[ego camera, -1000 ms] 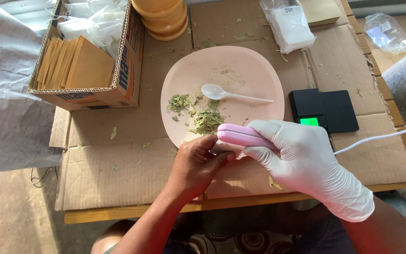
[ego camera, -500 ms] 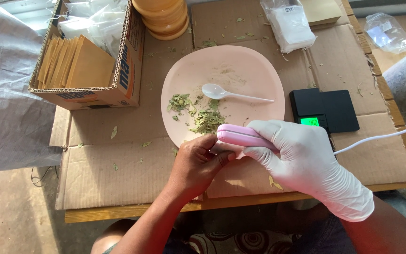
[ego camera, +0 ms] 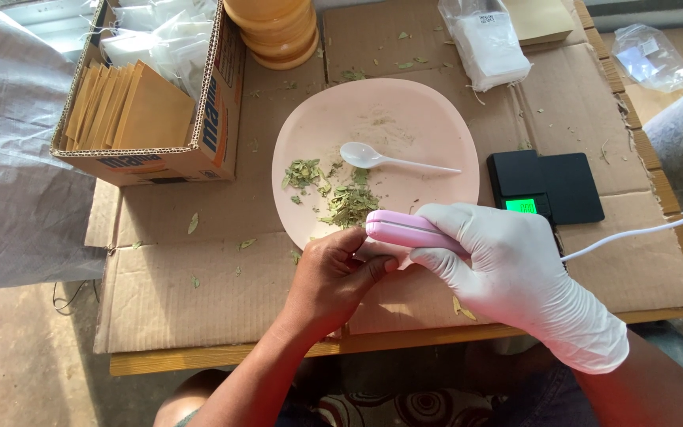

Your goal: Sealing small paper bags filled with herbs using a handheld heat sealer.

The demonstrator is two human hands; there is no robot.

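Pink sealer [ego camera: 409, 230] and left hand [ego camera: 333, 281] hide what's pinched

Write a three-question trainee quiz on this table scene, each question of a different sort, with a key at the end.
1. True or false: the white plastic spoon lies on the round pale pink plate.
2. Multiple choice: what does the gloved right hand hold? A) a pink handheld sealer with a white cord B) a brown paper envelope C) a wooden bowl
3. Fill in: the small black digital scale sits to the ___ of the plate, as the camera sees it.

Key: 1 true. 2 A, the pink handheld sealer; the bare left hand pinches something under its tip, too hidden to tell. 3 right.
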